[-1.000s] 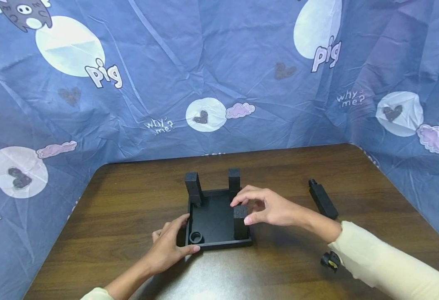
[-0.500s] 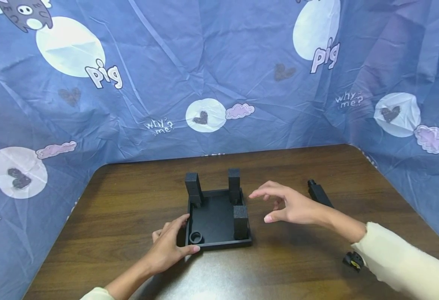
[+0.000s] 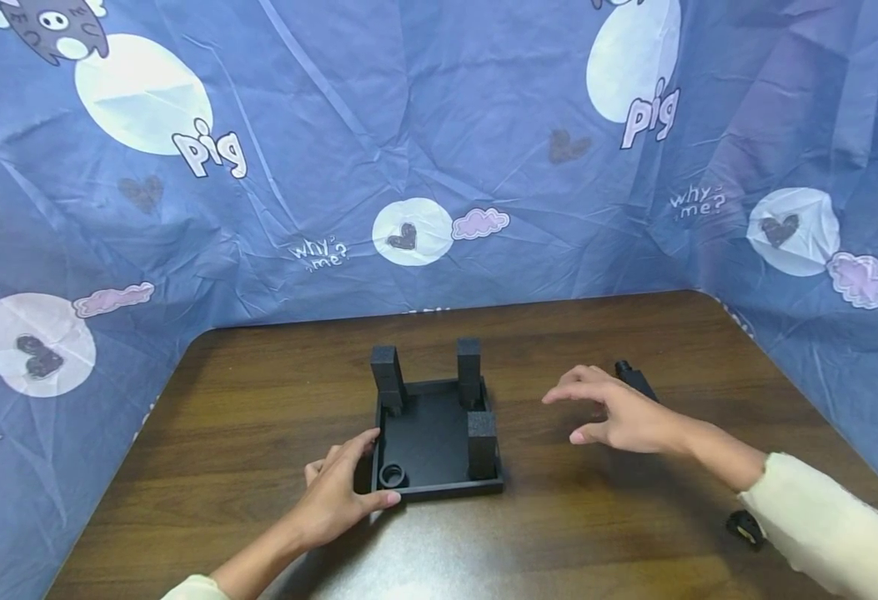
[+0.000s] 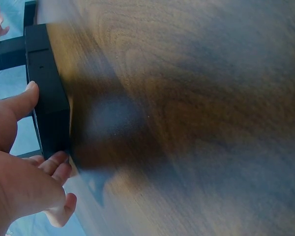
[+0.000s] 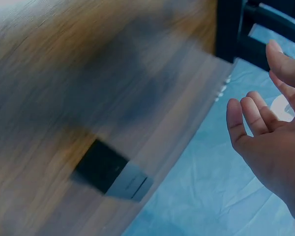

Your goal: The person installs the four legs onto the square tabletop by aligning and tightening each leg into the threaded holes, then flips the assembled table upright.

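Observation:
A small black table [image 3: 427, 442] lies upside down, three square legs standing up: far-left leg [image 3: 388, 371], far-right leg [image 3: 469, 362], near-right leg [image 3: 482, 446]. A round socket ring [image 3: 392, 476] sits at its near-left corner. My left hand [image 3: 339, 487] grips that corner, thumb against the near edge and fingers along the left side; the left wrist view shows the thumb on the black side wall [image 4: 51, 93]. My right hand [image 3: 622, 414] holds nothing, fingers loosely bent, over the tabletop. Beyond it lies a loose black leg [image 3: 636, 383] with a threaded end, partly hidden by the hand.
A brown wood-grain tabletop [image 3: 258, 400] carries everything. A blue printed cloth [image 3: 296, 167] hangs behind it and along both sides. A small black device [image 3: 745, 529] shows beside the right sleeve.
My right hand has moved right, away from the near-right leg, towards the loose leg, covering part of it. The left hand and the upturned table stay in place.

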Tool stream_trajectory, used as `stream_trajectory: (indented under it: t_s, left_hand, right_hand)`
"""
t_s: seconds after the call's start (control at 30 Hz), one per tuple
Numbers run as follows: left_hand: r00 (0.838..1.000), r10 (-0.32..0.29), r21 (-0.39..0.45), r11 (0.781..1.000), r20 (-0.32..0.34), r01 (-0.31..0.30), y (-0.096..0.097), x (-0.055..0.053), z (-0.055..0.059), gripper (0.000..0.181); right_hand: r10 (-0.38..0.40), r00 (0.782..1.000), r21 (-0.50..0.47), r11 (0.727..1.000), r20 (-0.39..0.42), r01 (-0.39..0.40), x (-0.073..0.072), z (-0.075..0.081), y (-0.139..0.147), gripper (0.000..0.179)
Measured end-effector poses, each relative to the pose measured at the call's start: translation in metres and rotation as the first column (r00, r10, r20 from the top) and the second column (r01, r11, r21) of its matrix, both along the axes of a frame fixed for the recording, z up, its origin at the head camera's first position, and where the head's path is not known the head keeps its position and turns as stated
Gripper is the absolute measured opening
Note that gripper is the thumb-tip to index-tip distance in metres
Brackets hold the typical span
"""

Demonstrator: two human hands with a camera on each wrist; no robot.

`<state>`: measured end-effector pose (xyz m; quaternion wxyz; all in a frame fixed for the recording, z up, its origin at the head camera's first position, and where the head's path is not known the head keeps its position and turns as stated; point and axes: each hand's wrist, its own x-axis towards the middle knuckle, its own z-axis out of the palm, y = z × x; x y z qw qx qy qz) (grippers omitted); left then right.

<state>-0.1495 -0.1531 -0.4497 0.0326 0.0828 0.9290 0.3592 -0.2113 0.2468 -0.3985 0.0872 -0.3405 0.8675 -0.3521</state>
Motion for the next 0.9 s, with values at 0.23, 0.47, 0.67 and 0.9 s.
stream_trajectory:
  t_s: [0.23, 0.47, 0.67, 0.9]
  left_hand:
    - [1.000, 0.003, -0.017, 1.000, -0.021, -0.003, 0.000, 0.000, -0.001, 0.087]
    - [1.000, 0.004, -0.020, 1.000, -0.022, -0.004, -0.001, 0.000, -0.001, 0.087]
    - [1.000, 0.006, -0.023, 1.000, -0.022, -0.006, 0.000, 0.000, -0.001, 0.087]
    - [1.000, 0.004, -0.017, 1.000, -0.015, -0.004, 0.000, 0.001, 0.000, 0.087]
  right_hand:
    - [-0.031, 0.997, 0.078, 0.996, -0.075, 0.037, -0.004, -0.007, 0.027, 0.057]
    - [-0.098, 0.988, 0.135, 0.984, -0.122, 0.114, -0.004, -0.010, 0.052, 0.056]
    - [-0.079, 0.972, 0.208, 0.970, -0.220, 0.126, -0.004, -0.010, 0.071, 0.053]
    - [0.025, 0.872, 0.297, 0.945, -0.490, 0.140, -0.010, -0.016, 0.094, 0.057]
